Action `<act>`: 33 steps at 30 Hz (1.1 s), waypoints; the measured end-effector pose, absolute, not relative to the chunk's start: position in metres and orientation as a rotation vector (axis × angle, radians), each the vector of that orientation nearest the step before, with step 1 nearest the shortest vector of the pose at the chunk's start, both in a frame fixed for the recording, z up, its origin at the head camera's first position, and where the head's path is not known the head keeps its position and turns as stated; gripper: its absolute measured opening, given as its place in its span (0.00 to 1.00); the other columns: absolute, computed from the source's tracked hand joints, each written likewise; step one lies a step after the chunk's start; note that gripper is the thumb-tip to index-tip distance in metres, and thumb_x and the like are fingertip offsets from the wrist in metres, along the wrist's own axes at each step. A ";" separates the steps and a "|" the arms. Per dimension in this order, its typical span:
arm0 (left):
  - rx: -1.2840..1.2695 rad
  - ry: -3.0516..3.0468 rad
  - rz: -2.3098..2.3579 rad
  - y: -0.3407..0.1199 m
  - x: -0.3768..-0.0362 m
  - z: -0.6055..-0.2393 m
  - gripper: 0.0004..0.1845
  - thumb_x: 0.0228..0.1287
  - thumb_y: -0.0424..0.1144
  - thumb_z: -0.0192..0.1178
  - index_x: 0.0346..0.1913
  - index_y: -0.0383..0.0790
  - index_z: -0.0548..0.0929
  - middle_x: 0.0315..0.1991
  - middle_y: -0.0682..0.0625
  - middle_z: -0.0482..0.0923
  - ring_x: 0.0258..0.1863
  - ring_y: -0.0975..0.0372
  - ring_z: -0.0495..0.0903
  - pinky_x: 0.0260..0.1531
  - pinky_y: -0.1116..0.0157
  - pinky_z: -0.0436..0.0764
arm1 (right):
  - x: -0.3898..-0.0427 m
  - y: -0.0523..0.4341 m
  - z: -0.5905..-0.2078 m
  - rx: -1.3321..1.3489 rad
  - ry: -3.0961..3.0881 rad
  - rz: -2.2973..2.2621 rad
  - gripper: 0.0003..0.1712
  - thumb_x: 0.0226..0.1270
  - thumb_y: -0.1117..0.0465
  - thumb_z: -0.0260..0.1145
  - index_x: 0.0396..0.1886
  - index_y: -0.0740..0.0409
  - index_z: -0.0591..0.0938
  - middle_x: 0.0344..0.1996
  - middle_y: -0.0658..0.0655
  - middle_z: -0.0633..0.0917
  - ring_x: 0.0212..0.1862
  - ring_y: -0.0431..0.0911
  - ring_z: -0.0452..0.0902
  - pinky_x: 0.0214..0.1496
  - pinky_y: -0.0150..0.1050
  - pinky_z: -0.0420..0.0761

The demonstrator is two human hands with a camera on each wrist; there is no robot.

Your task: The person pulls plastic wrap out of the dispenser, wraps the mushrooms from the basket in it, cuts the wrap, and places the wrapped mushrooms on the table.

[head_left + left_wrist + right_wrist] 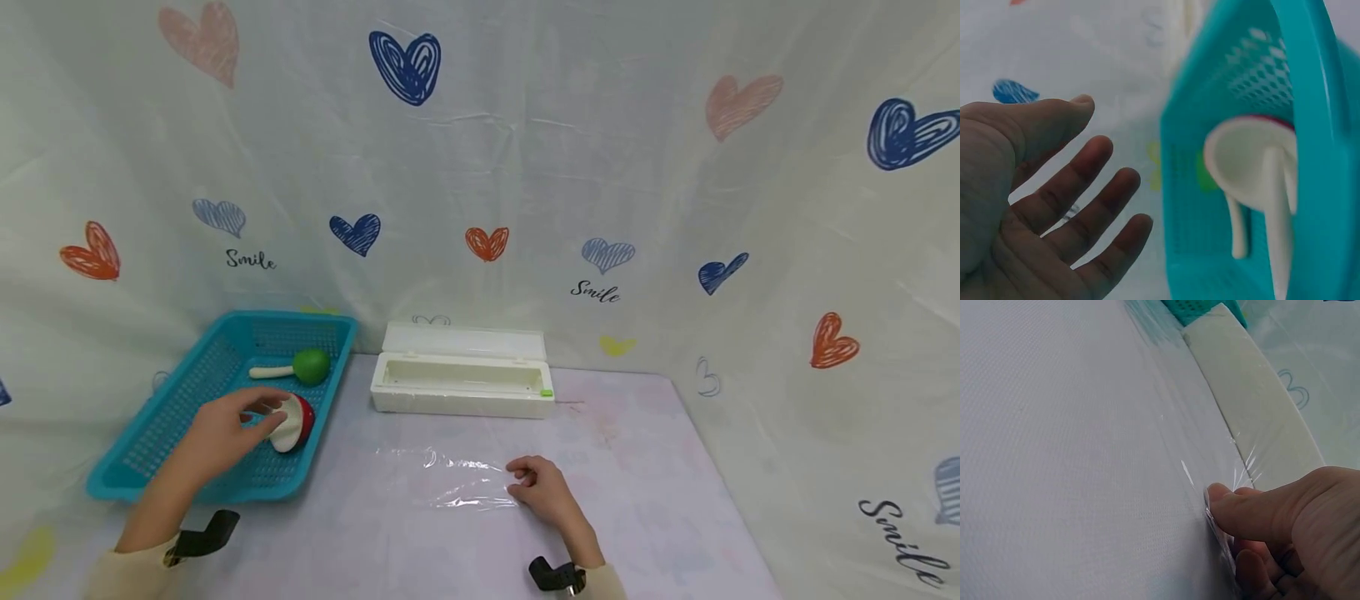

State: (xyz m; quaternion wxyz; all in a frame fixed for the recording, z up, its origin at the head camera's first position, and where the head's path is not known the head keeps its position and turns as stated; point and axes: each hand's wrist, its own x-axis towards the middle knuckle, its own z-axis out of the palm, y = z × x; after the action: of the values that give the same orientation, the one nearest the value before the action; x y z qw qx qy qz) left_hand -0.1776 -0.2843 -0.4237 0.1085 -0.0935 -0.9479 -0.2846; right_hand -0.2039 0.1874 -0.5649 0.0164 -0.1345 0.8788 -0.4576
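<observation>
Now, both hands at work on the table (645,467).
Left hand (225,429) spread beside red-capped mushroom (294,422) in basket (187,400); right hand (543,492) pinches plastic wrap (457,479).

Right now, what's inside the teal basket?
The teal basket holds a green-capped toy mushroom and a red-capped toy mushroom. The left hand covers part of the red one and the floor under it.
</observation>
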 end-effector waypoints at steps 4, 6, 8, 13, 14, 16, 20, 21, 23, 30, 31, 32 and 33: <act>-0.273 -2.854 -0.797 -0.304 -0.188 -0.430 0.19 0.67 0.34 0.68 0.57 0.29 0.81 0.49 0.31 0.84 0.47 0.37 0.82 0.40 0.42 0.84 | -0.204 0.186 -0.565 -0.355 2.727 -1.408 0.14 0.58 0.70 0.74 0.44 0.65 0.86 0.34 0.53 0.82 0.32 0.36 0.72 0.33 0.31 0.74; -0.275 -2.900 -0.790 -0.310 -0.192 -0.432 0.19 0.68 0.34 0.68 0.58 0.29 0.81 0.50 0.30 0.83 0.48 0.36 0.82 0.39 0.43 0.84 | -0.205 0.186 -0.565 -0.290 2.713 -1.394 0.14 0.58 0.70 0.75 0.45 0.64 0.87 0.35 0.54 0.83 0.33 0.37 0.72 0.35 0.31 0.74; -0.265 -2.950 -0.775 -0.315 -0.196 -0.435 0.20 0.68 0.35 0.67 0.57 0.27 0.81 0.49 0.29 0.83 0.47 0.37 0.82 0.38 0.44 0.84 | -0.205 0.185 -0.565 -0.267 2.703 -1.385 0.15 0.58 0.70 0.76 0.46 0.63 0.87 0.36 0.54 0.83 0.34 0.38 0.73 0.35 0.31 0.74; -0.212 -3.093 -0.751 -0.325 -0.207 -0.449 0.21 0.67 0.36 0.68 0.56 0.24 0.80 0.46 0.28 0.82 0.43 0.38 0.82 0.37 0.45 0.85 | -0.204 0.183 -0.565 -0.242 2.701 -1.370 0.15 0.59 0.70 0.76 0.46 0.62 0.87 0.36 0.53 0.83 0.34 0.39 0.73 0.35 0.31 0.74; -0.191 -3.118 -0.747 -0.326 -0.209 -0.453 0.21 0.67 0.36 0.68 0.55 0.23 0.80 0.46 0.28 0.82 0.42 0.39 0.82 0.37 0.45 0.85 | -0.203 0.183 -0.566 -0.226 2.699 -1.364 0.15 0.58 0.70 0.76 0.46 0.62 0.87 0.35 0.53 0.83 0.34 0.40 0.73 0.35 0.31 0.74; -0.161 -3.151 -0.737 -0.328 -0.210 -0.460 0.21 0.65 0.35 0.69 0.54 0.23 0.80 0.45 0.27 0.82 0.42 0.38 0.81 0.37 0.45 0.85 | -0.203 0.182 -0.566 -0.224 2.696 -1.370 0.15 0.58 0.70 0.76 0.46 0.63 0.87 0.35 0.53 0.82 0.34 0.40 0.73 0.35 0.31 0.74; -0.108 -3.177 -0.732 -0.329 -0.210 -0.467 0.20 0.64 0.34 0.69 0.53 0.23 0.81 0.46 0.26 0.80 0.43 0.38 0.80 0.37 0.44 0.84 | -0.202 0.182 -0.565 -0.234 2.693 -1.382 0.15 0.57 0.71 0.76 0.46 0.63 0.87 0.35 0.53 0.83 0.34 0.40 0.74 0.35 0.31 0.75; -0.109 -3.176 -0.736 -0.329 -0.210 -0.467 0.20 0.63 0.33 0.70 0.53 0.23 0.81 0.46 0.26 0.80 0.43 0.38 0.80 0.37 0.44 0.84 | -0.202 0.182 -0.564 -0.239 2.693 -1.385 0.15 0.57 0.71 0.76 0.46 0.63 0.87 0.35 0.53 0.83 0.34 0.40 0.74 0.35 0.31 0.75; -0.107 -3.177 -0.744 -0.330 -0.211 -0.467 0.20 0.63 0.34 0.70 0.53 0.23 0.81 0.46 0.26 0.80 0.43 0.38 0.80 0.38 0.44 0.84 | -0.202 0.182 -0.563 -0.242 2.697 -1.381 0.15 0.57 0.71 0.76 0.46 0.63 0.87 0.35 0.53 0.83 0.34 0.39 0.74 0.35 0.30 0.75; -0.152 -3.222 -0.767 -0.341 -0.215 -0.473 0.20 0.62 0.35 0.72 0.51 0.25 0.82 0.41 0.34 0.83 0.41 0.45 0.80 0.39 0.45 0.84 | -0.204 0.183 -0.563 -0.231 2.701 -1.386 0.15 0.58 0.70 0.76 0.46 0.63 0.87 0.35 0.53 0.83 0.34 0.38 0.73 0.35 0.30 0.75; -0.147 -3.236 -0.774 -0.342 -0.214 -0.473 0.20 0.62 0.36 0.72 0.51 0.25 0.82 0.40 0.35 0.83 0.40 0.46 0.80 0.38 0.46 0.84 | -0.204 0.183 -0.563 -0.238 2.706 -1.388 0.15 0.58 0.70 0.76 0.46 0.63 0.87 0.35 0.53 0.83 0.34 0.38 0.73 0.35 0.31 0.75; -0.146 -3.251 -0.789 -0.343 -0.214 -0.474 0.20 0.62 0.36 0.71 0.51 0.25 0.82 0.40 0.35 0.83 0.39 0.47 0.80 0.38 0.47 0.84 | -0.205 0.183 -0.563 -0.244 2.708 -1.391 0.15 0.58 0.70 0.76 0.46 0.63 0.87 0.35 0.53 0.83 0.34 0.38 0.73 0.35 0.31 0.75; -0.134 -3.265 -0.802 -0.344 -0.214 -0.474 0.19 0.63 0.36 0.71 0.51 0.25 0.82 0.40 0.36 0.83 0.39 0.49 0.79 0.37 0.48 0.84 | -0.205 0.183 -0.563 -0.242 2.707 -1.392 0.15 0.58 0.70 0.76 0.46 0.63 0.87 0.35 0.53 0.83 0.34 0.38 0.73 0.35 0.31 0.75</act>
State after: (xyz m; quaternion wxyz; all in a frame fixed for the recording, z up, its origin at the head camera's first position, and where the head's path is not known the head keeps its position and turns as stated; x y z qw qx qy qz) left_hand -0.2138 -0.3443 -0.4737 -0.1112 -0.0395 -0.9643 -0.2369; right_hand -0.2050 0.1830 -0.5631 0.0443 -0.0792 0.8857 -0.4553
